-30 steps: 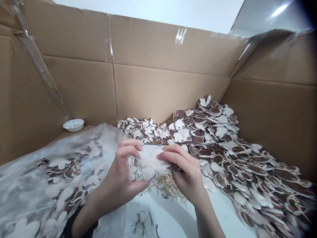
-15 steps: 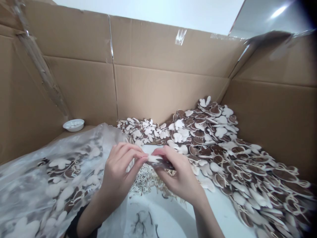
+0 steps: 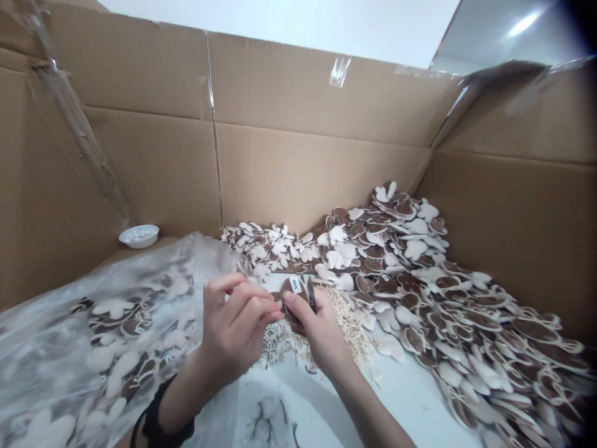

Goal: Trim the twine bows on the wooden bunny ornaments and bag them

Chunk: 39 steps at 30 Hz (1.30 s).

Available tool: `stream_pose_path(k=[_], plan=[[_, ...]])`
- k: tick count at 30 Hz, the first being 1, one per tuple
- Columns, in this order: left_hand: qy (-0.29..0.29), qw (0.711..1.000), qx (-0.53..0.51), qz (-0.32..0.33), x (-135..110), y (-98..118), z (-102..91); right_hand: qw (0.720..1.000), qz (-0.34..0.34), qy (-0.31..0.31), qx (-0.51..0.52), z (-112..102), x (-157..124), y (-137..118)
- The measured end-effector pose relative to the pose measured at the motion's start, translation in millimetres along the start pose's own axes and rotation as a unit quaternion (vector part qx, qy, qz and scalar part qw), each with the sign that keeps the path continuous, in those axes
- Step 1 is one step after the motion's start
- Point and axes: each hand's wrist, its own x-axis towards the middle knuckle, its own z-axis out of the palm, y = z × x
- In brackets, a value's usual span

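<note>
Between my hands is a brown felt cutout (image 3: 285, 288) with a small white printed label on its face. My right hand (image 3: 324, 333) is closed around it from the right, the thumb pressed on the front just below the label. From the left, my left hand (image 3: 237, 323) pinches the cutout's left edge with bent fingers. Whether something small is also in that pinch is hidden. Just below the hands lies a small heap of white labels with dark print (image 3: 278, 345). Beside my right wrist is a heap of short cream strips (image 3: 352, 326).
Brown and white cutouts (image 3: 420, 298), many with cream bows, are piled along the right and back. A clear plastic bag (image 3: 60, 348) holding similar pieces lies left. Behind it stands a white bowl (image 3: 138, 241). Dark threads (image 3: 263, 417) lie on the white tabletop (image 3: 326, 410). Cardboard walls (image 3: 321, 174) surround everything.
The cutout has turned so its brown face and label now show. My right hand has shifted its grip and lowered slightly, uncovering the cream strips. My left hand still pinches at the left edge.
</note>
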Motion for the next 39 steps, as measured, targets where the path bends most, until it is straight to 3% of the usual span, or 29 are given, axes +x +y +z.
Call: stream_pose_path(k=[8, 12, 16, 19, 25, 31, 35, 39], plan=[[-0.050, 0.991, -0.112, -0.043, 0.4, 10.2, -4.5, 0.997, 0.015, 0.080, 0.016, -0.1, 4.6, 5.7], [-0.146, 0.972, -0.185, -0.003, -0.7, 15.9, -18.8, 0.991, 0.020, 0.132, 0.031, -16.8, 17.8, 3.0], [-0.222, 0.957, -0.183, -0.030, 5.5, 5.2, -30.8, 0.991, 0.010, 0.128, -0.023, -27.0, 15.9, -3.0], [-0.244, 0.953, -0.170, -0.052, 8.1, -3.4, -29.9, 0.992, -0.019, 0.103, -0.072, -22.9, 8.5, -10.0], [-0.234, 0.969, -0.044, -0.070, 4.1, -4.8, -14.4, 0.992, -0.032, -0.027, -0.120, -12.4, -5.0, -17.2], [-0.294, 0.951, -0.063, -0.065, 0.1, -6.1, -10.8, 0.979, -0.070, -0.061, -0.183, -13.9, -10.2, -19.1], [-0.301, 0.947, -0.091, -0.068, -0.1, -5.0, -11.8, 0.984, -0.020, -0.117, -0.134, -16.6, -8.6, -21.2], [-0.261, 0.960, -0.090, -0.052, 2.2, -2.8, -11.5, 0.986, 0.060, -0.151, -0.041, -16.8, -8.3, -24.0]])
